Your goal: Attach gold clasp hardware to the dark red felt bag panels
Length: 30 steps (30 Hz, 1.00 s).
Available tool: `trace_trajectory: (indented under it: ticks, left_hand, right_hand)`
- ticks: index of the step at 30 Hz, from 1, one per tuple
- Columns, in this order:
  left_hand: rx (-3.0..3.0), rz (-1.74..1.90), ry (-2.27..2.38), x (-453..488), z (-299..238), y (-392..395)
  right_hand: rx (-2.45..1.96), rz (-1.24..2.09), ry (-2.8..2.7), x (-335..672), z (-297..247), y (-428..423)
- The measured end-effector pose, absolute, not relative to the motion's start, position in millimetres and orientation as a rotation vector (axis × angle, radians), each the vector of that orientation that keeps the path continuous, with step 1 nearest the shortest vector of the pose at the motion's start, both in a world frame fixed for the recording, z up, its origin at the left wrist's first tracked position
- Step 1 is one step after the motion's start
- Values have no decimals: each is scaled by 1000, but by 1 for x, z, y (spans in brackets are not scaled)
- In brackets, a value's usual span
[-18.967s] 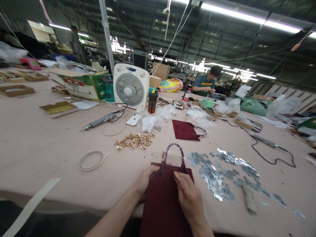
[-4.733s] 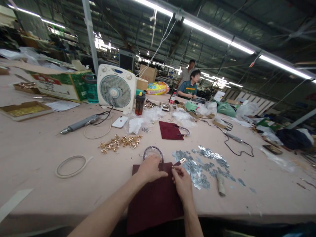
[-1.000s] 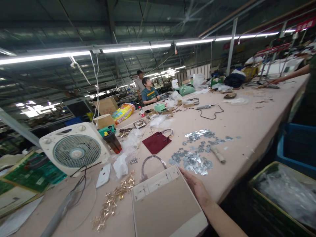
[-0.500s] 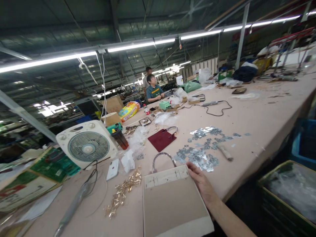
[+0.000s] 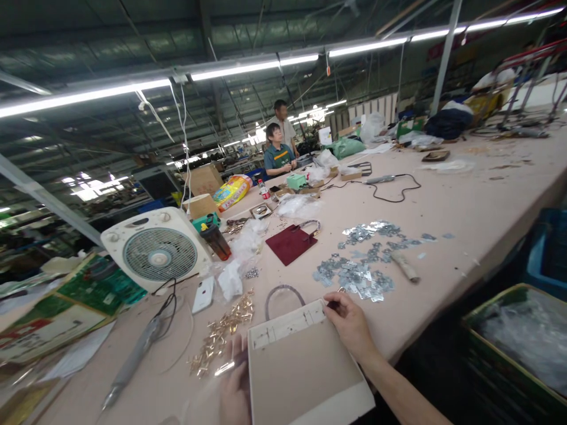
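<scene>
A flat beige bag panel (image 5: 305,366) with a pale strip along its top lies in front of me. Its curved handle (image 5: 283,289) sticks out beyond the far edge. My right hand (image 5: 349,321) pinches the panel's top right corner, thumb on the face. At the left edge, my left hand (image 5: 234,383) is smeared by motion, its fingers bent around a slim shiny thing (image 5: 228,367) whose kind I cannot make out. Gold-coloured metal fasteners (image 5: 221,333) lie just beyond that hand. Flat silver metal plates (image 5: 361,277) are heaped past my right hand.
A dark red bag panel (image 5: 290,245) with a handle lies farther back. On the left are a box fan (image 5: 159,254), a white phone (image 5: 203,295) and a grey corded tool (image 5: 135,360). A crate with clear plastic (image 5: 522,336) stands right of the table edge. Two people are beyond the table.
My left hand has come into view at the panel's left edge. The panel has shifted slightly left, and my right hand has moved with it, its thumb now over the corner.
</scene>
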<state>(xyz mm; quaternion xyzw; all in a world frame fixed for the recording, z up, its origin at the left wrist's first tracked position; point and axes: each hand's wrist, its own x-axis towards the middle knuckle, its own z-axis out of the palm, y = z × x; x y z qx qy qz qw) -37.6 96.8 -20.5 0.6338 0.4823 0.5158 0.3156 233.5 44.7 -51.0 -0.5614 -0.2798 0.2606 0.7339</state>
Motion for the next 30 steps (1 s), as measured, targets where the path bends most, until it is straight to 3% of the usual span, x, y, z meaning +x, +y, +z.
trace_trajectory:
  ticks: [6,10,14,22,30]
  left_hand:
    - [1206,1363,1450,-52,-31,101]
    - [1736,1342,1763,-56,-21,88]
    - [2231,1468,1513,-36,-2,83]
    - [2531,733,1354,19,-6,92]
    - [2665,829,1406,12,-42,98]
  right_hand:
    - [-1402,500,-931,240,-45,54]
    - [-1480,485,-1120,247,-38,57]
    - [-1473,459,-1182,247,-36,55]
    - [-1447,446,-1232,240,-42,51]
    - [-1479,341,-1355,235,-33,48]
